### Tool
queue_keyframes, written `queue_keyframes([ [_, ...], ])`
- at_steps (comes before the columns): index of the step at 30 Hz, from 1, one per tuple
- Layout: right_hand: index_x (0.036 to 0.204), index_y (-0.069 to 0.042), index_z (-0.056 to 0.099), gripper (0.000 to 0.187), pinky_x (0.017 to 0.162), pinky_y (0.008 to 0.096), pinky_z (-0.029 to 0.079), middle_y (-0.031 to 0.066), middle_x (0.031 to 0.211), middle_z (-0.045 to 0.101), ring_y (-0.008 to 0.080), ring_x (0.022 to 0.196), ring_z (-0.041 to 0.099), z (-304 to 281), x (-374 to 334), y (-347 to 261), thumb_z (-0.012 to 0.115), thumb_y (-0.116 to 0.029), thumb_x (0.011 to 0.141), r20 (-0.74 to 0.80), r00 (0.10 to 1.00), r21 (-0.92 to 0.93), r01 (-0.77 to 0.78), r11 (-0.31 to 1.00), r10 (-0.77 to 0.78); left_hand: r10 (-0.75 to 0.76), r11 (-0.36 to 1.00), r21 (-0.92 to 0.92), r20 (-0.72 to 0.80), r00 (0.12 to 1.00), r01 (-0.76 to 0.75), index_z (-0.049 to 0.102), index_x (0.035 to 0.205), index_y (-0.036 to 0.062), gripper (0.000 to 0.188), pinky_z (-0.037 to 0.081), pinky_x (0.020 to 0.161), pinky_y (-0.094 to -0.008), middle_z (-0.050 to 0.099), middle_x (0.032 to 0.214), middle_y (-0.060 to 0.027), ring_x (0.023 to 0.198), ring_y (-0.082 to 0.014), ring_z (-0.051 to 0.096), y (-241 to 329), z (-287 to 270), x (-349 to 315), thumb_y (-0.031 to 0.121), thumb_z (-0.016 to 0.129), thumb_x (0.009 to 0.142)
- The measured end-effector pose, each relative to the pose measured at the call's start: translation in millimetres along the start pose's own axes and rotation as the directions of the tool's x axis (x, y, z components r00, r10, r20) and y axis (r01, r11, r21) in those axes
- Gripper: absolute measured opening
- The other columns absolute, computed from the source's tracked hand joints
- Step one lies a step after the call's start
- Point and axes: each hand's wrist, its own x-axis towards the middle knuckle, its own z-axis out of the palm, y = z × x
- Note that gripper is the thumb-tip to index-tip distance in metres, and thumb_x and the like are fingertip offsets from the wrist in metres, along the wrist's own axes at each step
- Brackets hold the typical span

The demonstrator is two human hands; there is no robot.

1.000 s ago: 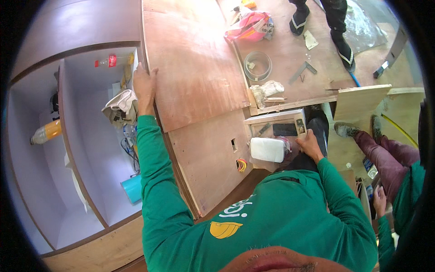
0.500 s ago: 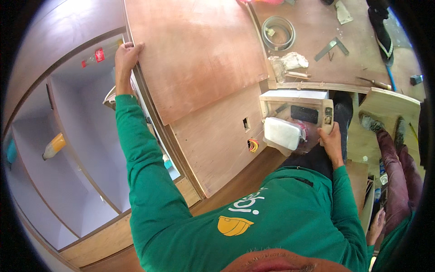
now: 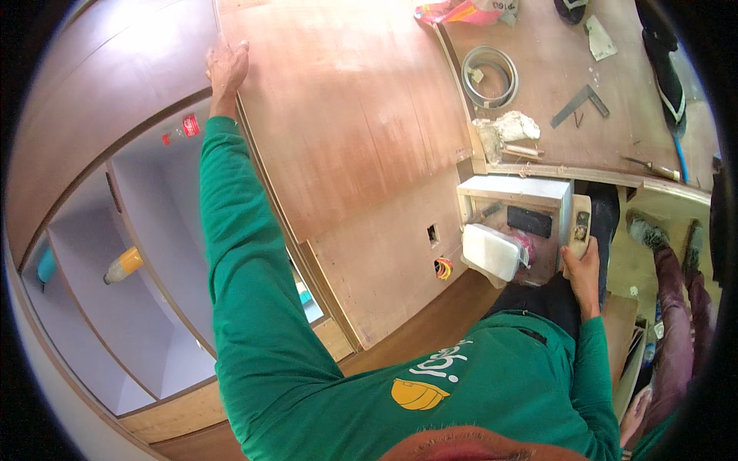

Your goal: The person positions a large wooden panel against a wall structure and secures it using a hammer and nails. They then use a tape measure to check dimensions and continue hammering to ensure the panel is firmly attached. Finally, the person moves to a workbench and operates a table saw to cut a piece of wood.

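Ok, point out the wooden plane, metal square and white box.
Wooden plane point(image 3: 577, 235): head view, on its body.
Metal square point(image 3: 573, 106): head view, on its blade.
White box point(image 3: 490, 252): head view, on its upper face.

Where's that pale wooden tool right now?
In the head view, the pale wooden tool is right of centre, in the person's right hand, by the right edge of the white-sided box.

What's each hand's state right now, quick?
Left hand: open, at the edge of the plywood panel; firm contact cannot be told.
Right hand: closed, holding the wooden hand plane.
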Motion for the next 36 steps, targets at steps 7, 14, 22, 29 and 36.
queue_keyframes([
  [7, 0.115, -0.003, 0.052, 0.029, 0.056, 0.0285, 0.051, 0.0062, 0.091, 0.062, 0.0120, 0.065, 0.060, -10.1, 8.7, -19.0, 0.072, -0.009, 0.094, -0.005, 1.000, -0.023, -0.029, 0.999, 0.029, -0.010, 0.970, -0.242, 0.068, 0.998, 0.026, 0.044, 0.156, 0.0035, 0.083, 0.025, 0.122, -0.0625, 0.059, 0.146, -0.0281, 0.142, -0.0469, 0.048, -20.8, 0.6, 66.2, 0.049, 0.069, 0.092],
  [14, 0.116, -0.003, 0.052, 0.030, 0.054, 0.0287, 0.050, 0.0057, 0.091, 0.061, 0.0120, 0.063, 0.059, -12.4, 15.7, -20.9, 0.072, -0.008, 0.093, -0.043, 0.998, -0.002, -0.050, 0.999, 0.050, -0.019, 0.994, 0.110, -0.028, 0.999, 0.022, 0.049, 0.152, 0.0007, 0.091, 0.028, 0.123, -0.0489, 0.066, 0.139, -0.0246, 0.137, -0.0398, 0.056, -15.2, -20.1, 92.2, 0.051, 0.078, 0.082],
  [22, 0.117, -0.004, 0.052, 0.030, 0.056, 0.0281, 0.051, 0.0051, 0.092, 0.062, 0.0119, 0.065, 0.059, -21.6, 22.9, -11.6, 0.072, -0.012, 0.097, 0.037, 0.999, -0.036, -0.032, 0.999, 0.033, 0.079, 0.990, 0.128, -0.182, 0.980, -0.056, 0.056, 0.145, -0.0028, 0.093, 0.043, 0.113, -0.0507, 0.069, 0.130, -0.0268, 0.128, -0.0407, 0.062, -84.4, 6.2, 93.0, 0.062, 0.076, 0.081],
  [29, 0.115, -0.003, 0.053, 0.032, 0.057, 0.0284, 0.053, 0.0064, 0.093, 0.066, 0.0134, 0.066, 0.064, 4.3, 23.3, -29.4, 0.074, -0.019, 0.097, 0.046, 0.997, -0.136, -0.051, 0.989, 0.058, 0.062, 0.825, -0.513, -0.334, 0.940, -0.237, 0.055, 0.145, 0.0004, 0.083, 0.042, 0.112, -0.0531, 0.064, 0.134, -0.0270, 0.128, -0.0428, 0.059, 95.5, -12.8, -178.2, 0.062, 0.069, 0.090],
  [36, 0.116, 0.000, 0.054, 0.036, 0.057, 0.0290, 0.054, 0.0071, 0.092, 0.066, 0.0141, 0.065, 0.066, 26.0, 25.1, -20.3, 0.076, -0.021, 0.096, 0.070, 0.997, -0.208, 0.029, 0.978, -0.015, -0.115, -0.145, -0.691, 0.723, 0.682, 0.708, 0.048, 0.149, -0.0001, 0.071, 0.042, 0.112, -0.0444, 0.055, 0.145, -0.0234, 0.132, -0.0418, 0.054, 257.4, 114.3, -570.5, 0.047, 0.068, 0.100],
])
